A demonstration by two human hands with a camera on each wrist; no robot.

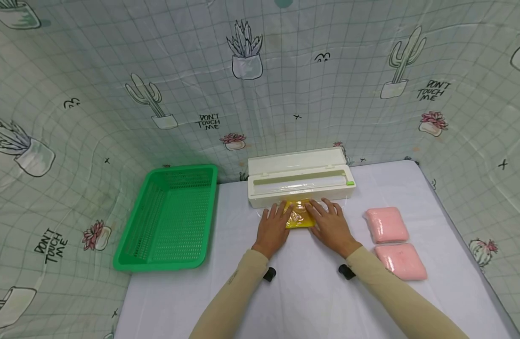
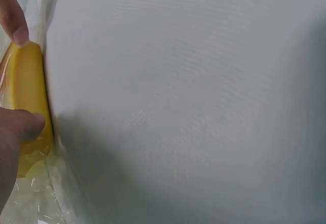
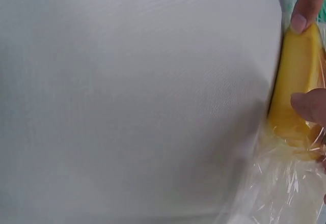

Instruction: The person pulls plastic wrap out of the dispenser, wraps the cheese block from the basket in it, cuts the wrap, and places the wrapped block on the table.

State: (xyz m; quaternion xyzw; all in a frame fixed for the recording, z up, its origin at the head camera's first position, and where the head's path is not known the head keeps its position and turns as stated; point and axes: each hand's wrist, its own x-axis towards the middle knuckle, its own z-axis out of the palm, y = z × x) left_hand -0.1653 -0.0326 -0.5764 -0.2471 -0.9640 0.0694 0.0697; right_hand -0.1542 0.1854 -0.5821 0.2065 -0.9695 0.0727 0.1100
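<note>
A yellow rectangular block (image 1: 300, 218) lies on the white table under glossy clear film, close in front of a cling film dispenser (image 1: 268, 200). From its left end my left hand (image 1: 272, 230) holds it, index finger over the top and thumb (image 2: 31, 124) against the near side. My right hand (image 1: 333, 228) grips the other end, its thumb (image 3: 308, 104) also on the near face. Loose, wrinkled film (image 3: 272, 196) spreads out past the block's ends. The dispenser's lid (image 1: 296, 160) stands up, showing a white roll (image 1: 300, 184) inside.
To the left is a green plastic basket (image 1: 207, 212). Two pink film-wrapped blocks (image 1: 387, 225) (image 1: 402, 262) lie on the right side of the table. A patterned curtain (image 1: 281, 99) surrounds the table at the back and sides. A green slider (image 1: 350, 183) sits at the dispenser's right end.
</note>
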